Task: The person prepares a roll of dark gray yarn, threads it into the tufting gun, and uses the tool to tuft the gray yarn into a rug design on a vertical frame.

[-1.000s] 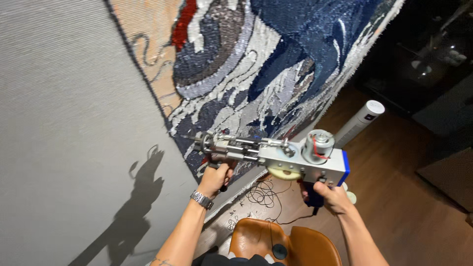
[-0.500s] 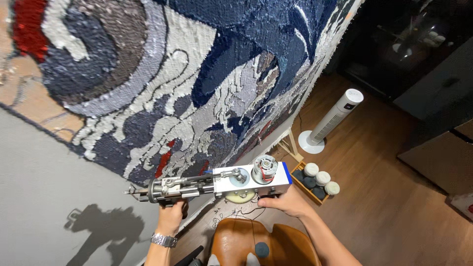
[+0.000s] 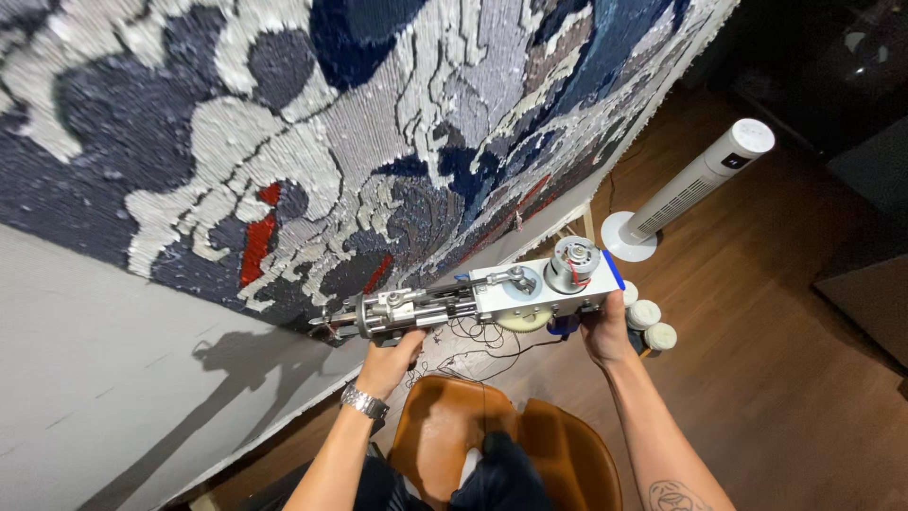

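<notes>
I hold a metal tufting gun (image 3: pixel 473 298) with both hands, its needle end pointing left at the lower edge of a stretched cloth. My left hand (image 3: pixel 390 361), with a watch on the wrist, grips the front handle under the gun's barrel. My right hand (image 3: pixel 605 331) grips the blue rear handle below the round motor. The large tufted rug (image 3: pixel 312 142) fills the upper view, with white, grey, navy and red yarn patches. The gun's tip sits at the border where the dark tufted area meets bare grey backing cloth (image 3: pixel 104 360).
A brown leather stool (image 3: pixel 492 445) is under me. A white tower fan (image 3: pixel 690 185) stands on the wooden floor at the right. Several yarn cones (image 3: pixel 648 322) sit in a box by my right hand. Thin yarn strands (image 3: pixel 473 345) hang below the gun.
The view has swung further along the rug and closer. Gun and both hands have shifted rightward in view, with the tip now at the dark tufted border.
</notes>
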